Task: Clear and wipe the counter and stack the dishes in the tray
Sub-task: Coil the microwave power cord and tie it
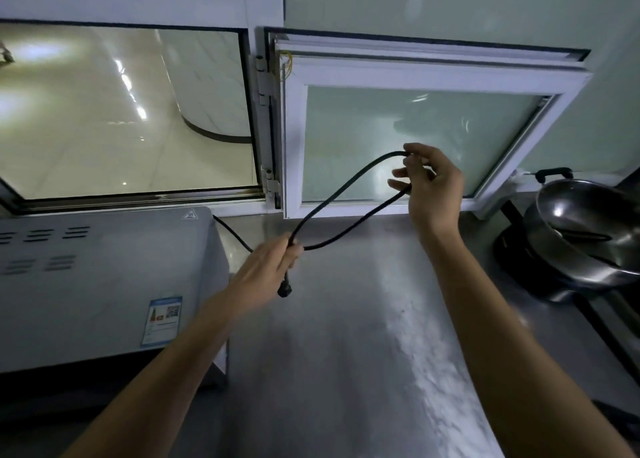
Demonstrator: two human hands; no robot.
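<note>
A black power cable [349, 177] loops in the air above the steel counter [346, 336]. My left hand [266, 267] grips the cable where its strands cross, and the plug end [284, 289] hangs just below the fingers. My right hand [429, 184] is raised higher, in front of the window pane, and pinches the far bend of the loop between thumb and fingers. The rest of the cable runs left behind the grey appliance [104, 284].
The grey metal appliance fills the left of the counter. A steel pot [585, 236] sits on a black burner at the right edge. A white-framed window sash [415, 139] stands open inward behind my hands, over the counter's back edge.
</note>
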